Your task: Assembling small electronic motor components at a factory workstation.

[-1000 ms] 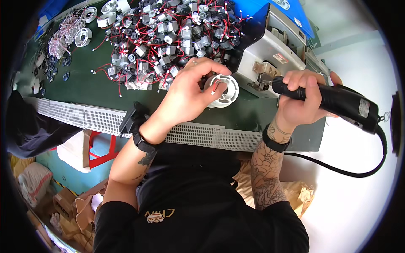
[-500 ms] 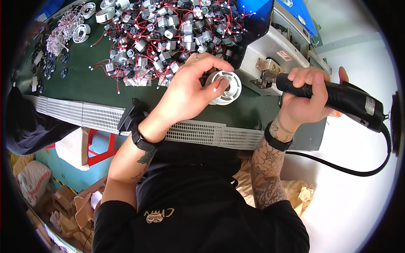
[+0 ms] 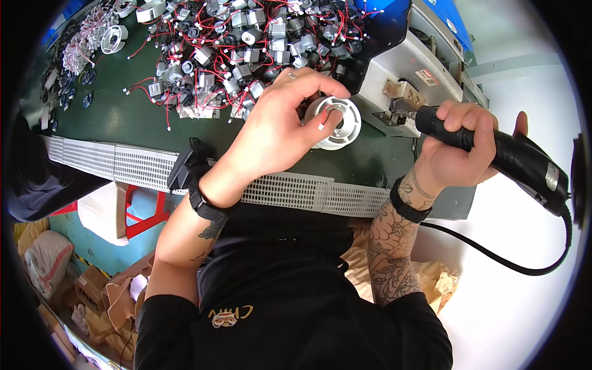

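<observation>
My left hand (image 3: 274, 126) is closed on a white round plastic housing (image 3: 351, 123), thumb across its near face and index finger over its top rim. A short red wire with a small white plug (image 3: 322, 126) sticks out by the thumb; what it joins inside is hidden. My right hand (image 3: 462, 148) wraps round the front of a black electric screwdriver (image 3: 530, 163). Its bit end points left at the outlet of a metal box that looks like a screw feeder (image 3: 382, 65). Whether a screw sits on the bit is too small to tell.
A heap of small motors with red wires (image 3: 246, 37) covers the far side of the green table (image 3: 117, 92). More white housings (image 3: 114, 39) and bundled wires (image 3: 83, 49) lie far left. A perforated strip (image 3: 290, 192) runs along the near edge. The screwdriver's cord (image 3: 493, 260) loops at right.
The screwdriver's rear end has tipped lower, with its bit still by the feeder outlet. The whole view has shifted slightly. My left hand keeps its hold on the housing.
</observation>
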`<state>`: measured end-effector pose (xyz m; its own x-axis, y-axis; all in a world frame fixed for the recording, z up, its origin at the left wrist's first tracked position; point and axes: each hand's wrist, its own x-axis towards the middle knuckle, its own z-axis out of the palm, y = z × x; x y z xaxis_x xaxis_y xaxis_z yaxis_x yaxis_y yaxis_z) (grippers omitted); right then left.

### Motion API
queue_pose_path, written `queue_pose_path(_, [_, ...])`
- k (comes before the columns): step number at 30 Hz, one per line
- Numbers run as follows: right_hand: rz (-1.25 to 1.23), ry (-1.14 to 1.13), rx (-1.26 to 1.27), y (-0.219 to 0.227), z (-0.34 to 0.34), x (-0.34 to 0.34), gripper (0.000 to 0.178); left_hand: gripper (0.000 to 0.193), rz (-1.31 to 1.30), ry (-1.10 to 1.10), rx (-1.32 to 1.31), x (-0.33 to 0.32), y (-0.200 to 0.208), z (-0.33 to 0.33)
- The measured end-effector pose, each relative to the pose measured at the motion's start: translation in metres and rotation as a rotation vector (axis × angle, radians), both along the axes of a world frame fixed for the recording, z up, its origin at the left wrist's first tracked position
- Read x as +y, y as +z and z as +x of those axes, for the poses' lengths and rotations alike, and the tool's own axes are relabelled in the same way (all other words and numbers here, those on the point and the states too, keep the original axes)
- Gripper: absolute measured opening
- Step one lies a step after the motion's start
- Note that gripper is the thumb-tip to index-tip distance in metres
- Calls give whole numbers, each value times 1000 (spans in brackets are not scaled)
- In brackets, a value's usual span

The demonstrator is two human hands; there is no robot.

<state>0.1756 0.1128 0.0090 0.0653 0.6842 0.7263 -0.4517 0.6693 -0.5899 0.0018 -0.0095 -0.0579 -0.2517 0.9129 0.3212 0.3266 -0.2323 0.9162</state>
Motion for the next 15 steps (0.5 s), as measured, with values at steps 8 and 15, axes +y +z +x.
queue_pose_path(8, [16, 46, -66, -2, 4, 4, 69, 26, 20, 4, 24, 0, 0, -1])
queue_pose_path(15, [-6, 64, -31, 0, 7, 3, 70, 26, 40, 5, 34, 1, -2, -1])
